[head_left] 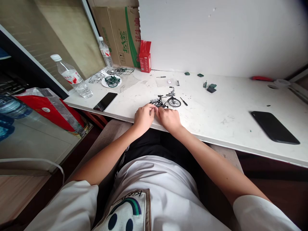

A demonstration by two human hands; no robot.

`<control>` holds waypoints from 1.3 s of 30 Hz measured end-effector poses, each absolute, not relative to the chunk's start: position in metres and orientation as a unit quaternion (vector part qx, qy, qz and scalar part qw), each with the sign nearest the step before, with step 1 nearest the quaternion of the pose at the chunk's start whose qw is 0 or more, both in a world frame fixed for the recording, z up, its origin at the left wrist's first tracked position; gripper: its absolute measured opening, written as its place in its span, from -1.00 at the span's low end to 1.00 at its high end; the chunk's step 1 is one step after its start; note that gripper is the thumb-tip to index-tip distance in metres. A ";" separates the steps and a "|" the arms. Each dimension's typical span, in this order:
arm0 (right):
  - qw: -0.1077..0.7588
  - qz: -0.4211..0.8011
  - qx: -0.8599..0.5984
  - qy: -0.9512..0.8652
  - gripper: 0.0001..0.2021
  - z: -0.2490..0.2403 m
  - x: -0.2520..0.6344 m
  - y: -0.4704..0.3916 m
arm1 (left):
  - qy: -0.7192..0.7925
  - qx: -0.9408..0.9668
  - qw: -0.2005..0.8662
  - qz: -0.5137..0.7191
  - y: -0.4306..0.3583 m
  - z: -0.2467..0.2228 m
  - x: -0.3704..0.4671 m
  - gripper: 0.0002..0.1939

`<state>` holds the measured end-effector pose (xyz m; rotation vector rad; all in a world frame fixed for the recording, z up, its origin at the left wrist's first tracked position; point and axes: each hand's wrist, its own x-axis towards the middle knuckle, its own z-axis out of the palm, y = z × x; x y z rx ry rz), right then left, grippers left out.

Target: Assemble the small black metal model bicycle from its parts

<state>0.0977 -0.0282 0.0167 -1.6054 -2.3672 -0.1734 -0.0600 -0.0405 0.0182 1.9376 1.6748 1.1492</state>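
Note:
A small black model bicycle (173, 102) stands on the white table, its silver handlebars to the right. My left hand (144, 118) is closed in a pinch at the near side of its rear wheel. Close beside it, my right hand (169, 118) is also closed, fingers curled below the pedals. The fingertips almost meet and cover the lower part of the rear wheel. Whatever lies between them is hidden. Just right of the front wheel lies a small dark screwdriver (183, 101).
Left on the table are a phone (105, 101), a white plate (103, 82) with a green model bicycle (112, 81), and water bottles (74, 78). A red box (145, 57) stands behind. Dark green pieces (211, 88) lie right of centre; a black phone-like slab (275, 127) lies far right.

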 end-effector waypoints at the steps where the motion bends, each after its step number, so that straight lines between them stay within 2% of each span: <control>1: 0.139 -0.056 -0.559 -0.816 -0.45 0.017 0.098 -0.028 | 0.587 0.682 0.168 0.403 -0.041 0.019 -0.060 -0.80; 6: 0.162 -0.040 -0.573 -0.803 -0.48 0.015 0.099 -0.028 | 0.587 0.696 0.151 0.386 -0.046 0.024 -0.060 -0.83; 11: 0.173 -0.020 -0.587 -0.791 -0.49 0.014 0.100 -0.026 | 0.600 0.699 0.084 0.379 -0.051 0.024 -0.063 -0.97; 14: 0.181 -0.007 -0.590 -0.787 -0.51 0.016 0.101 -0.026 | 0.607 0.685 0.044 0.400 -0.050 0.022 -0.068 -0.84; 17: 0.181 0.009 -0.596 -0.782 -0.54 0.018 0.102 -0.026 | 0.597 0.676 0.048 0.430 -0.042 0.019 -0.075 -0.61; 22: 0.181 0.032 -0.590 -0.786 -0.56 0.022 0.104 -0.027 | 0.517 0.709 0.196 0.438 -0.019 0.003 -0.083 -0.50; 28: 0.198 0.048 -0.583 -0.786 -0.59 0.022 0.105 -0.027 | 0.480 0.711 0.237 0.455 -0.012 -0.011 -0.083 -0.77; 39: 0.219 0.046 -0.571 -0.790 -0.60 0.019 0.105 -0.025 | 0.505 0.702 0.178 0.469 -0.019 -0.017 -0.078 -0.74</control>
